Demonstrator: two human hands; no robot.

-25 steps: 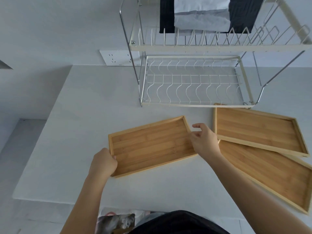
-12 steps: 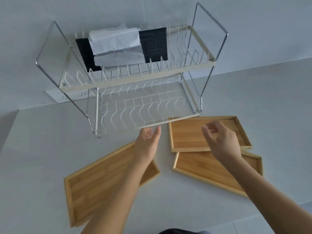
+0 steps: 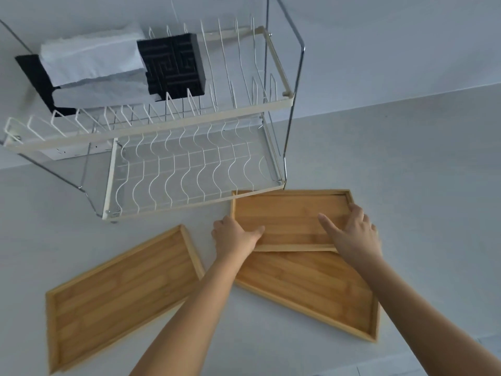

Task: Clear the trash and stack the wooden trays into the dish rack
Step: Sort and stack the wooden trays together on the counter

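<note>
Both hands [image 3: 295, 237] on upper wooden tray [image 3: 290, 213]

lower tray [image 3: 311, 289] partly covered, rack [image 3: 189, 123] cropped left

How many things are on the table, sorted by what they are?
Flat bamboo wooden trays: 3, the top tray held by the left hand and right hand, the tray under it, the tray to the left
White two-tier wire dish rack: 1
Black patterned box with white paper on it: 1
Total: 5
</note>
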